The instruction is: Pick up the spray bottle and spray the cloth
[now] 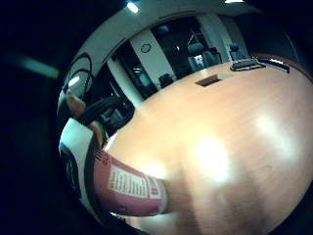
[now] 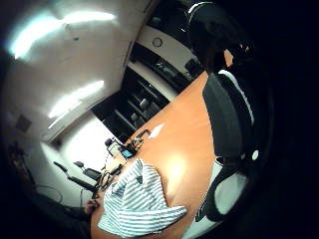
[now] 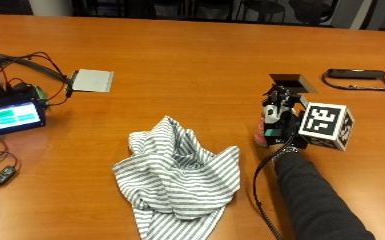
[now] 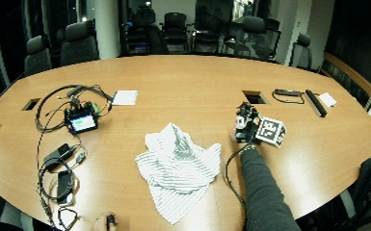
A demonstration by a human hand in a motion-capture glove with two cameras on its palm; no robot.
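Observation:
In the outside view my gloved right hand [image 3: 282,125] grips the spray bottle [image 3: 264,131], fingers curled round its pink body with the black spray head on top. The bottle stands upright, to the right of the cloth and apart from it. I cannot tell whether its base touches the table. The grey-and-white striped cloth [image 3: 179,175] lies crumpled on the wooden table [image 3: 179,55]. The little finger side palm view shows the bottle's pink body and white label [image 1: 129,188] close to the palm. In the thumb side palm view the black spray head [image 2: 224,114] is beside the cloth [image 2: 137,201].
A small lit screen device [image 3: 12,115] with several cables sits at the table's left edge. A pale flat pad [image 3: 92,80] lies behind the cloth. A dark hatch [image 3: 293,82] and a black looped strap [image 3: 357,80] lie beyond my hand. Office chairs [image 4: 82,33] ring the table.

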